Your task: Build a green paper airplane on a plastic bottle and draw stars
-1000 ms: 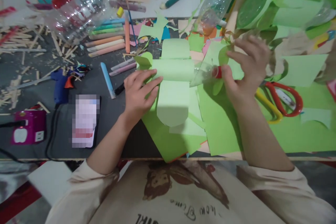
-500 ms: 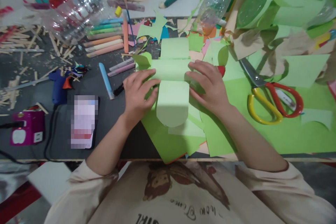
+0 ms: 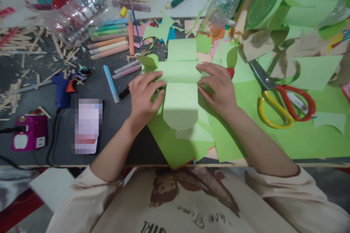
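A light green paper piece (image 3: 179, 72) lies before me in a cross-like shape. Its curved lower flap (image 3: 181, 105) bends towards me, and another flap (image 3: 182, 49) curls at the far end. My left hand (image 3: 146, 93) grips its left edge with the fingertips, fingers bent. On the opposite edge, my right hand (image 3: 217, 85) holds it between thumb and fingers. A small green leaf-shaped paper (image 3: 149, 62) stands by the left side. Beneath everything are brighter green sheets (image 3: 175, 151). The undersides of the paper piece are hidden.
Scissors with red and yellow handles (image 3: 276, 105) lie to the right. On the left are a blue glue gun (image 3: 62, 91), a phone (image 3: 87, 127) and a magenta box (image 3: 29, 133). Chalk-like sticks (image 3: 109, 47), plastic bottles (image 3: 73, 14) and paper scraps (image 3: 161, 29) crowd the back.
The near flap looks slightly wider and flatter at its top. My right fingers have shifted a little outward to the right; my left hand has barely moved.
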The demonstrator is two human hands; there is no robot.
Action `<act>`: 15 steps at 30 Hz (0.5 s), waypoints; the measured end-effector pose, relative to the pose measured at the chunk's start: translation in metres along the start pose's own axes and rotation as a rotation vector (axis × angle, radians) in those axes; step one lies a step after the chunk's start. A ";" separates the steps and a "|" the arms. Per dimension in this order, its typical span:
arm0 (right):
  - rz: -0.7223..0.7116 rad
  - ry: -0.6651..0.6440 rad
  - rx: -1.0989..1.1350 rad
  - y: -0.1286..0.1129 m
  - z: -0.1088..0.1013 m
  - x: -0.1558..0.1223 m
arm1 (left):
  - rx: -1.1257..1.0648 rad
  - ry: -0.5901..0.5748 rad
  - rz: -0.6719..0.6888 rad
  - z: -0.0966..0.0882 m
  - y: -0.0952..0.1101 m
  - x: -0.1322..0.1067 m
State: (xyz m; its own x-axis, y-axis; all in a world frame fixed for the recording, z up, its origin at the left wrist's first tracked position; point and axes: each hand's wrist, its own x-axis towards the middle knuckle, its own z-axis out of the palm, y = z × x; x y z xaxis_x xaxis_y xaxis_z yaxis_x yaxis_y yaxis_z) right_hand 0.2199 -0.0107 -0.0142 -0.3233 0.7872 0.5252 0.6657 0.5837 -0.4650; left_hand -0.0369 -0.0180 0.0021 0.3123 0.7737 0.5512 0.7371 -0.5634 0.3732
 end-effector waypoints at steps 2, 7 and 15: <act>-0.008 0.001 0.019 0.001 0.001 0.000 | 0.031 0.005 0.012 0.000 0.000 0.000; -0.001 0.038 -0.039 0.001 0.001 0.002 | 0.043 -0.050 -0.031 -0.001 0.001 0.001; -0.006 0.155 -0.094 0.013 -0.006 0.002 | -0.137 -0.149 0.074 -0.013 0.003 0.004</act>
State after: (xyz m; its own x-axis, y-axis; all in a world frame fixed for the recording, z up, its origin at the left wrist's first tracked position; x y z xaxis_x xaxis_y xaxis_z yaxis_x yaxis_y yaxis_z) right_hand 0.2317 -0.0024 -0.0148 -0.2251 0.7395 0.6345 0.7266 0.5612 -0.3964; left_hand -0.0410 -0.0206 0.0152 0.4550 0.7575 0.4681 0.6237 -0.6463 0.4396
